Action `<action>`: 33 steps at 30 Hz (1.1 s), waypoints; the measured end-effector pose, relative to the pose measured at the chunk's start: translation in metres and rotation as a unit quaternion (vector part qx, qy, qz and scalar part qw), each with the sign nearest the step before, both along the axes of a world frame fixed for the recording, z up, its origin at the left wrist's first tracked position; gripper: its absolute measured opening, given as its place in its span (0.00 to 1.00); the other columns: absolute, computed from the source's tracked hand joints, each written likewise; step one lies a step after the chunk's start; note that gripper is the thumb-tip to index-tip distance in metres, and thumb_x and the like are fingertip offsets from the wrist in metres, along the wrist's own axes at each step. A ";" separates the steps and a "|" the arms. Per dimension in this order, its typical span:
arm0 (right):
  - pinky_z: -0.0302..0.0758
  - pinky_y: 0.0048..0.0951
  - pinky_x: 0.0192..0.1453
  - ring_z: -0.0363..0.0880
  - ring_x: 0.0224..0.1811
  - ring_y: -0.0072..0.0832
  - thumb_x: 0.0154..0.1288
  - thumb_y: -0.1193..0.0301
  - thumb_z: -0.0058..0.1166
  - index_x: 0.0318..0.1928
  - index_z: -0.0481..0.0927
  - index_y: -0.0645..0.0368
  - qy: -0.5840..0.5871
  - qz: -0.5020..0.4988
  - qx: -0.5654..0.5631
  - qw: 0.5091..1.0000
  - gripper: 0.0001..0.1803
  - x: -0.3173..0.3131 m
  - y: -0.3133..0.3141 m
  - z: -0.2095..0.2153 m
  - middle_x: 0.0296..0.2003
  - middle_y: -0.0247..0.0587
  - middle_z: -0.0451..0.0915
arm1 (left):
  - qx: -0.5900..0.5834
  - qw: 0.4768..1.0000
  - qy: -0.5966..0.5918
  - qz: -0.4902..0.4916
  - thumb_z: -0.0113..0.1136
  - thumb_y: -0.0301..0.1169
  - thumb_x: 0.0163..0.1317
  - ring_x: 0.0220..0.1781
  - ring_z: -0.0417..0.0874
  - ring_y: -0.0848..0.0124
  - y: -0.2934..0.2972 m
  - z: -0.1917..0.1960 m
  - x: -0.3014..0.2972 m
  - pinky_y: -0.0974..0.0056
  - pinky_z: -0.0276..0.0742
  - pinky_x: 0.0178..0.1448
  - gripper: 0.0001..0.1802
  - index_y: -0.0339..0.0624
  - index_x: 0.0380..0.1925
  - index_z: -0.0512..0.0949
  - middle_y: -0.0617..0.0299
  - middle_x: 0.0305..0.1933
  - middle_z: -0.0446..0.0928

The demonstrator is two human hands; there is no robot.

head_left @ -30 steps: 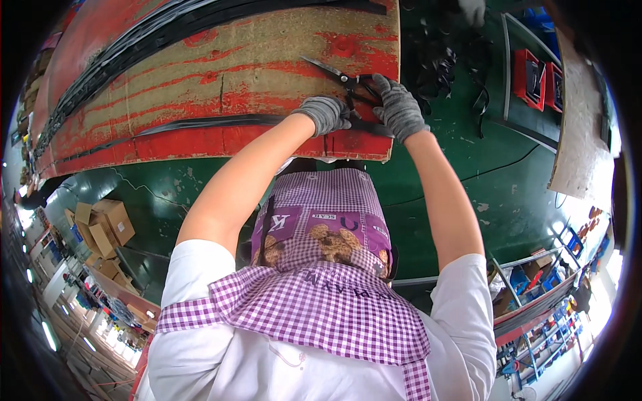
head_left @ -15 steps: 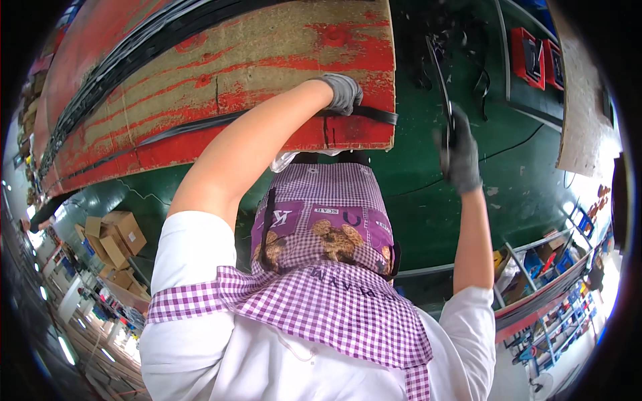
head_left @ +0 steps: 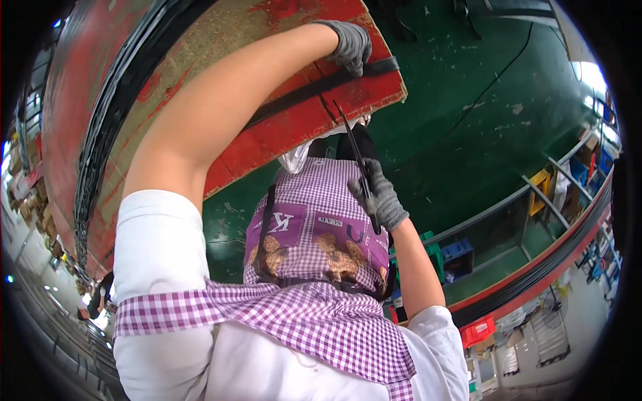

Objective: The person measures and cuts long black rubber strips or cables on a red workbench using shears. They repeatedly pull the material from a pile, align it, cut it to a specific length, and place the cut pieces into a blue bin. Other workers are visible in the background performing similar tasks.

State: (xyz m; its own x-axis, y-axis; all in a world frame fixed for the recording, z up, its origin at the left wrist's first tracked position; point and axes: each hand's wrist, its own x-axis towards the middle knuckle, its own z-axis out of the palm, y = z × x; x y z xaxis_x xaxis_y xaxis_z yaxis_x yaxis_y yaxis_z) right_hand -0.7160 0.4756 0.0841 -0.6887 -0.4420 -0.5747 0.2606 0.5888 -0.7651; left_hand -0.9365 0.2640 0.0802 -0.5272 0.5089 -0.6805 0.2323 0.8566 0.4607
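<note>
My left hand [head_left: 352, 47], in a grey knit glove, reaches across the worn red wooden board [head_left: 267, 150]. Its fingers are curled down onto a flat black strip [head_left: 314, 88] that lies along the board's near side. The strip's end reaches the board's right edge. Gripped in my gloved right hand [head_left: 384, 198] is a pair of long dark scissors [head_left: 356, 144], held off the board's near edge. The blades point up and slightly left, their tips by the board's near right edge and apart from the strip.
A thick bundle of black strips [head_left: 110, 120] runs along the far left of the board. Right of it is a green floor [head_left: 461, 147] with a dark cord. At the lower right stand a metal-framed rack [head_left: 501, 260], blue bins [head_left: 458, 259] and a red bin [head_left: 479, 331].
My right hand has swung the scissors from over the floor at the right to the board's near edge. My left hand stays at the strip. The whole view has turned.
</note>
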 end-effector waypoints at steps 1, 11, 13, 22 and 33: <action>0.70 0.36 0.42 0.75 0.38 0.42 0.52 0.54 0.53 0.49 0.63 0.61 -0.029 -0.008 0.007 1.000 0.31 -0.008 -0.007 -0.001 0.34 0.51 0.74 | -0.005 1.000 -0.013 0.010 0.63 0.41 0.39 0.38 0.78 0.64 -0.003 -0.013 -0.003 0.60 0.71 0.42 0.20 0.48 0.35 0.78 0.59 0.33 0.78; 0.67 0.23 0.47 0.69 0.41 0.23 0.56 0.58 0.53 0.50 0.62 0.64 -0.100 0.023 0.032 0.994 0.29 -0.043 -0.028 -0.021 0.39 0.41 0.72 | 0.032 0.998 -0.051 0.012 0.60 0.43 0.47 0.44 0.76 0.64 -0.005 -0.010 -0.003 0.60 0.71 0.46 0.21 0.47 0.42 0.76 0.60 0.42 0.76; 0.67 0.22 0.47 0.68 0.41 0.23 0.56 0.59 0.53 0.50 0.62 0.63 -0.088 0.012 0.025 0.996 0.28 -0.043 -0.032 -0.022 0.39 0.40 0.72 | 0.019 0.999 -0.032 -0.002 0.60 0.43 0.47 0.44 0.76 0.64 -0.001 -0.007 -0.002 0.61 0.71 0.46 0.21 0.47 0.42 0.76 0.60 0.42 0.76; 0.68 0.26 0.48 0.73 0.42 0.28 0.55 0.55 0.52 0.50 0.63 0.65 -0.051 0.021 0.066 0.996 0.30 -0.061 -0.044 -0.010 0.40 0.46 0.73 | 0.046 0.998 -0.031 -0.022 0.60 0.42 0.47 0.43 0.76 0.63 -0.001 -0.009 -0.005 0.60 0.71 0.46 0.21 0.47 0.42 0.76 0.60 0.41 0.77; 0.70 0.30 0.40 0.75 0.36 0.35 0.53 0.51 0.52 0.47 0.67 0.64 -0.005 0.025 0.090 0.996 0.30 -0.066 -0.043 -0.006 0.33 0.49 0.75 | 0.044 0.998 -0.046 -0.005 0.60 0.41 0.48 0.44 0.76 0.63 0.000 -0.003 -0.006 0.60 0.71 0.47 0.21 0.47 0.42 0.76 0.61 0.41 0.77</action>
State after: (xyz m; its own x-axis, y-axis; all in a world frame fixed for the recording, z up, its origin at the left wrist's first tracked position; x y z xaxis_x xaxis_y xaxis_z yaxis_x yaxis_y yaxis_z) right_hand -0.7816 0.4329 0.0781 -0.6628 -0.3648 -0.6539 0.2350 0.7278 -0.6443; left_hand -0.9425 0.2639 0.0771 -0.4599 0.5731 -0.6782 0.1939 0.8102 0.5532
